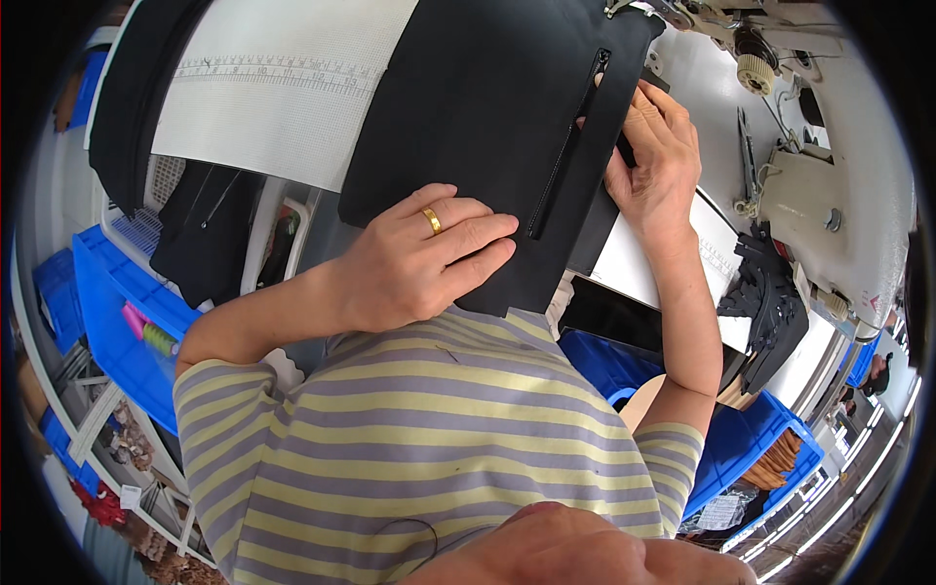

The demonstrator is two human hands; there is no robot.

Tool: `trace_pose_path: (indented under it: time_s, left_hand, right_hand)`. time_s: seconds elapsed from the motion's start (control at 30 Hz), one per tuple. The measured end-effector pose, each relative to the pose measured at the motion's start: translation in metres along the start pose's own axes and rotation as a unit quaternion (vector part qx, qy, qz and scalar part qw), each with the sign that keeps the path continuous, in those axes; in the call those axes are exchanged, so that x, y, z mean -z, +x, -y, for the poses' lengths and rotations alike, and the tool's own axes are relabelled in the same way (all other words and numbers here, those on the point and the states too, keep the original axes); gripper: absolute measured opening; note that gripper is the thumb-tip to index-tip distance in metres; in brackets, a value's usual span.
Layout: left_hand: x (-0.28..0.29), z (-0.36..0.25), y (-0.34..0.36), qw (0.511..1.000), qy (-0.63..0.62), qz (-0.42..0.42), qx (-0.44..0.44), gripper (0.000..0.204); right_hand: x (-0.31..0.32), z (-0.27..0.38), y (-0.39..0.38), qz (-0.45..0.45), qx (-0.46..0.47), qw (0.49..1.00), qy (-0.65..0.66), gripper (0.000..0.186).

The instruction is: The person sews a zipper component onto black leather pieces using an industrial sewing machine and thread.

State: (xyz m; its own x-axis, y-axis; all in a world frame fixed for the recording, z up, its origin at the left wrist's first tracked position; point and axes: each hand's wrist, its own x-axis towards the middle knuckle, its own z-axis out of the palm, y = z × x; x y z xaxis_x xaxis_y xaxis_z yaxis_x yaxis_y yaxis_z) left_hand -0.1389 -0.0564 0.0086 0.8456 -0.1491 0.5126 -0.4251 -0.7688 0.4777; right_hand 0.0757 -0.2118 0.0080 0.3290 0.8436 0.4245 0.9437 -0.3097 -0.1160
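A black fabric panel with a zipper slot along its right side lies in front of me, over a white ruled board. My left hand, a gold ring on one finger, lies on the panel's lower part, its fingers stretched out just left of the zipper's lower end. My right hand is closed round the panel's right edge beside the upper half of the zipper. Some of its fingertips are behind the fabric.
A white sewing machine stands at the right, with black scraps below it. Blue bins at the left hold thread cones; another bin at the lower right holds brown material. Dark pieces lie beneath the board.
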Motion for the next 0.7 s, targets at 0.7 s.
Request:
trace_pose_path:
  time_s: [0.7]
  left_hand:
    - [0.0027,-0.0012,0.0008,1.000,0.007,0.012,0.002,0.027]
  right_hand:
    - [0.0002,-0.0010,0.0007,0.001,-0.004,1.000,-0.001,0.042]
